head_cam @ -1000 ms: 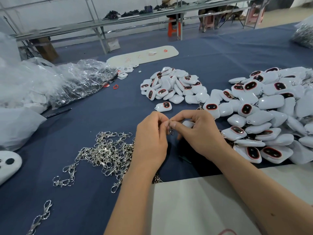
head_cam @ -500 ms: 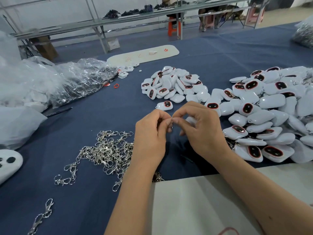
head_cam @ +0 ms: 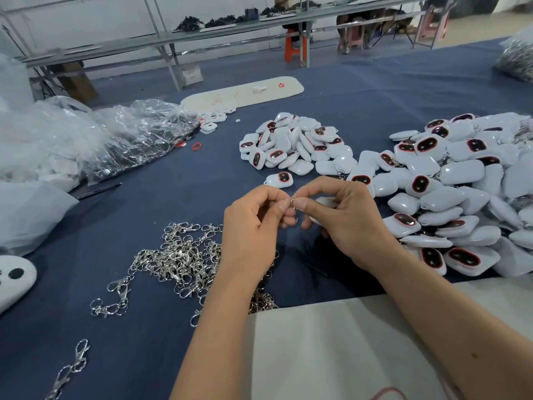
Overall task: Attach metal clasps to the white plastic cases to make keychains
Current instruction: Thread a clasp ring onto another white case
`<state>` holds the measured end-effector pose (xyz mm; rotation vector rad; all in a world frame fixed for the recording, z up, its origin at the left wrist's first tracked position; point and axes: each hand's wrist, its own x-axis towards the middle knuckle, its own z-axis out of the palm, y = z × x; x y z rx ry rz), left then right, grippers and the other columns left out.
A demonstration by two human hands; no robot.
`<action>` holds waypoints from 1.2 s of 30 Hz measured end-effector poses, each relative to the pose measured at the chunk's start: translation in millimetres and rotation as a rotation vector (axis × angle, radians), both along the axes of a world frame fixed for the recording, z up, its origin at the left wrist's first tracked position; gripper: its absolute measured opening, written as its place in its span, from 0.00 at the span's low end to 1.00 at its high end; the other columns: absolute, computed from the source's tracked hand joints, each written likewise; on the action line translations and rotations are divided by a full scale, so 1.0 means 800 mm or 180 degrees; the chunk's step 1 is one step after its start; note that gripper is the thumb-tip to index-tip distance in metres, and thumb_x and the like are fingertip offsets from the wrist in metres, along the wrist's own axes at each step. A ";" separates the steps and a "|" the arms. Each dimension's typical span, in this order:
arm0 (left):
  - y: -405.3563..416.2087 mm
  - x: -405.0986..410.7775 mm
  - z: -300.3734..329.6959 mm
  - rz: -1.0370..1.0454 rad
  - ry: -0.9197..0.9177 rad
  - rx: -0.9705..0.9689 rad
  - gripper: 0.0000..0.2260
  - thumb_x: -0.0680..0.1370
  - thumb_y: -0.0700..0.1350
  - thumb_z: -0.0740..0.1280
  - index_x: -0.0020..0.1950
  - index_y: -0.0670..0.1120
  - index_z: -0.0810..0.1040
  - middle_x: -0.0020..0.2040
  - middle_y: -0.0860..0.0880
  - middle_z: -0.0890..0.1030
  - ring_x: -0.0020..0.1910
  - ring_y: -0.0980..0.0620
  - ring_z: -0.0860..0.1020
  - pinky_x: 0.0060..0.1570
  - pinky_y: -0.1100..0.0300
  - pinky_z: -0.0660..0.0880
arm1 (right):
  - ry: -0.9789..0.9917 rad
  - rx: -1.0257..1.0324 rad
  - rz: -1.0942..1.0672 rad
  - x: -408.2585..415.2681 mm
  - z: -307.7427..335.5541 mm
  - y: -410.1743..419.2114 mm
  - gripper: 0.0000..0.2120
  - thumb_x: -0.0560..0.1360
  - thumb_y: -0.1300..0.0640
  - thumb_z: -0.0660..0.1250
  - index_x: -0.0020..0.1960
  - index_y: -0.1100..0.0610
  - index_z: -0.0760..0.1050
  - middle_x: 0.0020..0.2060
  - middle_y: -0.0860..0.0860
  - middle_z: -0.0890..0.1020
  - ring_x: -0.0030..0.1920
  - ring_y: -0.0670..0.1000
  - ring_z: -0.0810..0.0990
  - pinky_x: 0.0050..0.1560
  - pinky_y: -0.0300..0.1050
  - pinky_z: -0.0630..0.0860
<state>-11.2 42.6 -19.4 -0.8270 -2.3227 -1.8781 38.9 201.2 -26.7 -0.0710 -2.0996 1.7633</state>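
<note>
While the pinch in the middle holds, sweep across from the tabletop's [head_cam: 178, 197] left edge: crumpled clear plastic bags [head_cam: 115, 134] are heaped there, pushed out of the working zone, presumably the emptied or waiting packaging. Just inside them, toward the near edge, lies the tangle of metal clasps [head_cam: 178, 255], silver swivel hooks with split rings, parked right by the left forearm so a fresh one is only a short reach away. A few strays sit at the near left corner.

Now the centre. The left hand [head_cam: 253, 223] has its fingers curled, thumb and forefinger pinching a small metal clasp ring [head_cam: 293, 204]; the right hand [head_cam: 346, 217] meets it tip to tip, pinching the same ring from the other side, with a white plastic case [head_cam: 324, 202] tucked under its curled fingers, mostly hidden. Both hands hover above the cloth near the front edge, close to the eyes, and that makes sense: threading a split ring through a case's loop is fiddly work. Whether the ring is through yet, I can't tell.

Beyond the fingertips, mid-table, sits a smaller pile of white cases [head_cam: 291, 145]. Along the right edge sprawls the big heap of cases [head_cam: 461, 192]; bits of metal show among them, so I'd judge these the finished keychains, dropped on the right hand's side.
</note>
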 end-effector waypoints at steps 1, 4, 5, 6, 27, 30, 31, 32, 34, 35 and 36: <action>0.000 0.000 0.000 0.0005 0.0020 -0.0016 0.08 0.81 0.34 0.66 0.46 0.42 0.82 0.37 0.49 0.84 0.37 0.55 0.84 0.42 0.66 0.78 | -0.0032 0.0003 0.0002 0.000 0.000 0.001 0.04 0.78 0.57 0.75 0.44 0.50 0.84 0.29 0.55 0.83 0.27 0.50 0.73 0.28 0.40 0.69; 0.001 0.000 -0.002 0.0045 0.0058 -0.0059 0.08 0.82 0.33 0.66 0.46 0.42 0.81 0.37 0.49 0.84 0.38 0.55 0.84 0.43 0.63 0.80 | -0.0065 0.0002 0.0022 0.000 -0.001 0.001 0.05 0.78 0.56 0.75 0.43 0.49 0.84 0.29 0.55 0.83 0.27 0.53 0.72 0.27 0.43 0.69; 0.002 0.001 -0.002 0.0070 0.0068 -0.0068 0.08 0.82 0.34 0.66 0.46 0.42 0.81 0.37 0.50 0.84 0.38 0.55 0.84 0.44 0.62 0.81 | -0.0055 0.0010 0.0017 0.000 -0.001 0.001 0.06 0.78 0.56 0.75 0.43 0.49 0.84 0.29 0.55 0.83 0.27 0.53 0.72 0.27 0.42 0.69; 0.003 0.001 -0.003 0.0092 0.0066 -0.0072 0.08 0.82 0.34 0.66 0.46 0.42 0.81 0.37 0.50 0.84 0.38 0.56 0.84 0.44 0.62 0.81 | -0.0032 0.0022 0.0005 0.000 -0.002 0.001 0.06 0.78 0.57 0.74 0.43 0.50 0.83 0.29 0.55 0.83 0.27 0.51 0.74 0.27 0.40 0.69; 0.008 0.002 -0.015 0.0264 0.0346 -0.0390 0.09 0.80 0.37 0.65 0.43 0.49 0.77 0.38 0.54 0.83 0.37 0.57 0.84 0.42 0.58 0.81 | 0.0004 -0.0827 -0.0751 -0.014 -0.015 0.009 0.20 0.73 0.67 0.75 0.57 0.51 0.72 0.51 0.55 0.84 0.49 0.52 0.88 0.58 0.50 0.82; 0.008 0.004 -0.013 0.0186 0.0321 -0.0412 0.10 0.80 0.37 0.65 0.42 0.50 0.78 0.37 0.54 0.83 0.36 0.56 0.84 0.42 0.53 0.82 | 0.0200 -0.1195 -0.0638 -0.012 -0.011 0.007 0.15 0.73 0.62 0.77 0.56 0.57 0.76 0.46 0.57 0.87 0.47 0.57 0.89 0.50 0.47 0.84; 0.008 0.005 -0.013 0.0170 0.0301 -0.0398 0.10 0.80 0.37 0.66 0.42 0.50 0.78 0.36 0.53 0.83 0.35 0.55 0.84 0.42 0.52 0.83 | 0.0247 -0.1177 -0.0663 -0.012 -0.009 0.007 0.10 0.75 0.63 0.75 0.54 0.58 0.78 0.42 0.57 0.87 0.43 0.56 0.89 0.44 0.42 0.83; 0.008 0.006 -0.012 0.0151 0.0268 -0.0383 0.10 0.79 0.37 0.66 0.41 0.50 0.78 0.35 0.52 0.83 0.34 0.55 0.84 0.41 0.52 0.82 | 0.0245 -0.1065 -0.0697 -0.012 -0.008 0.008 0.06 0.77 0.63 0.74 0.53 0.59 0.80 0.39 0.57 0.87 0.39 0.54 0.87 0.39 0.39 0.80; 0.008 0.008 -0.010 0.0102 0.0211 -0.0409 0.09 0.79 0.38 0.67 0.41 0.50 0.79 0.34 0.52 0.83 0.34 0.55 0.84 0.41 0.51 0.82 | 0.0206 -0.0915 -0.0706 -0.012 -0.008 0.009 0.04 0.78 0.63 0.73 0.52 0.57 0.83 0.34 0.57 0.85 0.33 0.50 0.83 0.33 0.38 0.75; 0.008 0.009 -0.009 0.0070 0.0198 -0.0454 0.09 0.78 0.39 0.68 0.41 0.50 0.79 0.33 0.52 0.83 0.34 0.54 0.84 0.41 0.50 0.82 | 0.0179 -0.0906 -0.0683 -0.013 -0.008 0.007 0.06 0.77 0.63 0.74 0.53 0.56 0.84 0.33 0.58 0.83 0.31 0.49 0.81 0.33 0.39 0.75; 0.008 0.010 -0.008 0.0035 0.0192 -0.0502 0.08 0.78 0.39 0.68 0.40 0.51 0.79 0.33 0.52 0.83 0.34 0.53 0.83 0.42 0.49 0.82 | 0.0135 -0.0912 -0.0677 -0.013 -0.008 0.007 0.09 0.76 0.62 0.75 0.55 0.54 0.83 0.33 0.56 0.82 0.30 0.49 0.80 0.33 0.40 0.75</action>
